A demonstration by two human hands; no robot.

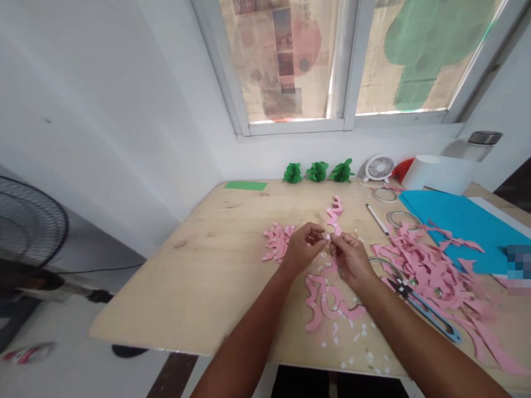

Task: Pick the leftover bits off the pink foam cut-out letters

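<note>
Here's the scene: a big bare-wood plywood table (166, 287) pushed up under a wide window (344, 66), with a black floor fan (29, 221) down to the left. Along the back edge, a small white desk fan (379, 167) sits beside three green paper tufts (317, 171), and a green card (245, 186) lies just left of them. Over on the right, a blue sheet (464, 232) lies partly under a big heap of pink offcuts (431, 276), and the blue-handled snips (423, 309) are resting against that heap! A white pen (376, 218) lies just above it, near wire rings (384, 194).

Now to the action at centre table: the left hand (302, 247) and right hand (350, 260) are close together, both pinching the wavy pink paper strip (334, 218) in their fingertips, and it curls up above them. A smaller pink pile (277, 242) sits just left of the left hand, a looping pink strip (327, 301) lies right below, and tiny white scraps (352, 331) are scattered around it.
</note>
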